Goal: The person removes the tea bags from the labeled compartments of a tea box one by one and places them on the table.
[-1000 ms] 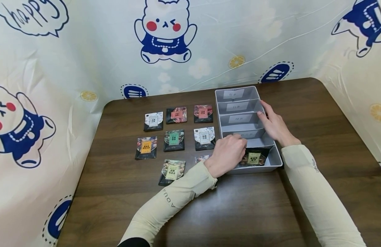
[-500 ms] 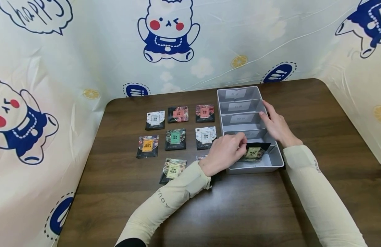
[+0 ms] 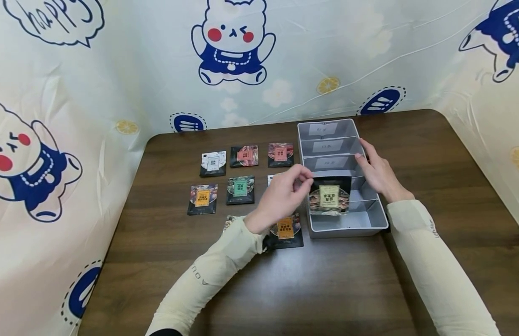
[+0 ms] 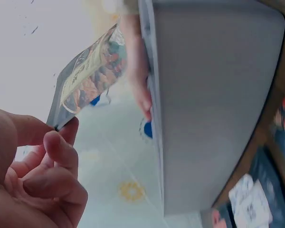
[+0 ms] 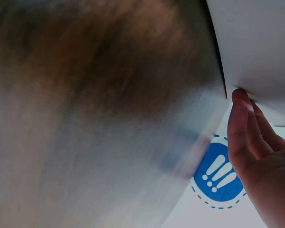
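Note:
Pinched by its upper left corner in my left hand [image 3: 284,193], a black tea sachet [image 3: 329,196] with a yellow-green label hangs over the near part of the grey divided box [image 3: 347,233]. In the left wrist view, the thumb and fingers [image 4: 52,147] hold that corner, and the sachet [image 4: 88,73] is apart from the box wall [image 4: 209,104]. My right hand [image 3: 381,175] grips the box's right wall, its thumb at the rim and its fingers outside. In the right wrist view, those fingers [image 5: 242,126] press against the outer wall.
Several sachets lie left of the box, including a green-labelled one [image 3: 240,189], a red-labelled one [image 3: 280,154] and an orange-labelled one [image 3: 286,231] near my left wrist. White labels [image 3: 328,146] mark the far compartments. A printed curtain [image 3: 158,70] borders the wooden table [image 3: 326,289].
My left hand has lifted the yellow-green-labelled sachet out of the box's near section and moved left with it. The orange-labelled sachet under the arm has come into view. My right hand stays on the box.

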A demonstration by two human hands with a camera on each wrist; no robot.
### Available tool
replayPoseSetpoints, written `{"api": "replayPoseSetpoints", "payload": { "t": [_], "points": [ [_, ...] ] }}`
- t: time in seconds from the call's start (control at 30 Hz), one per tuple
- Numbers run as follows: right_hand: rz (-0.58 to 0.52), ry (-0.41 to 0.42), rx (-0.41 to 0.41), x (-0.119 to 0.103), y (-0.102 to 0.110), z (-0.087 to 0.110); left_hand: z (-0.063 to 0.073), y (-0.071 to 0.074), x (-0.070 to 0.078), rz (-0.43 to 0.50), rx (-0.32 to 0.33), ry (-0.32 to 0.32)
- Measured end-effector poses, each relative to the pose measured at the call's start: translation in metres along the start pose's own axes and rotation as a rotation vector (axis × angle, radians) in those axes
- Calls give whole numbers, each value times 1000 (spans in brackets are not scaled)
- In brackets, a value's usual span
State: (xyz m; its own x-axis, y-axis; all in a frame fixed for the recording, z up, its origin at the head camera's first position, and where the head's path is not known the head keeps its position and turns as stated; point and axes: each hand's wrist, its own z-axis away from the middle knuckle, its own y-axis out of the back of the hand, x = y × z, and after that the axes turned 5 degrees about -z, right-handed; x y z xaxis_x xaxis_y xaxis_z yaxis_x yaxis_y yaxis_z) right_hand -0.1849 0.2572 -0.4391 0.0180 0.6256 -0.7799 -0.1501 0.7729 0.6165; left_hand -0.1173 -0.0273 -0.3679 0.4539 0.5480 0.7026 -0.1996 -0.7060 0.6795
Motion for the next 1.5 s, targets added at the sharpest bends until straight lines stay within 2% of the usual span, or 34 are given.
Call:
{"api": "replayPoseSetpoints", "payload": {
  "t": [0.17,0.33,0.47,0.7,0.97,1.2,1.4,1.5],
  "points": [
    [-7,-15,-12,0,0,-1,13,28,-15,89,1,106],
    [-11,-25,-23,-1,0,-1,36,60,-39,99,-32,220],
    [-9,-26,-26,-1,0,-1,58,85,-63,72,-59,299],
    [-3,-23,-24,-1,1,-1,93,119,-100,-60,-99,430],
    [-9,-29,-29,-2,1,-1,124,143,-130,-164,-138,531],
    [-11,-26,-27,-2,0,-2,146,160,-157,-134,-199,650],
    [-6,-24,-19,-2,0,-1,156,163,-173,-94,-230,683],
    [-2,-24,-19,-2,-1,-1,159,160,-179,-126,-260,686]
  ]
}}
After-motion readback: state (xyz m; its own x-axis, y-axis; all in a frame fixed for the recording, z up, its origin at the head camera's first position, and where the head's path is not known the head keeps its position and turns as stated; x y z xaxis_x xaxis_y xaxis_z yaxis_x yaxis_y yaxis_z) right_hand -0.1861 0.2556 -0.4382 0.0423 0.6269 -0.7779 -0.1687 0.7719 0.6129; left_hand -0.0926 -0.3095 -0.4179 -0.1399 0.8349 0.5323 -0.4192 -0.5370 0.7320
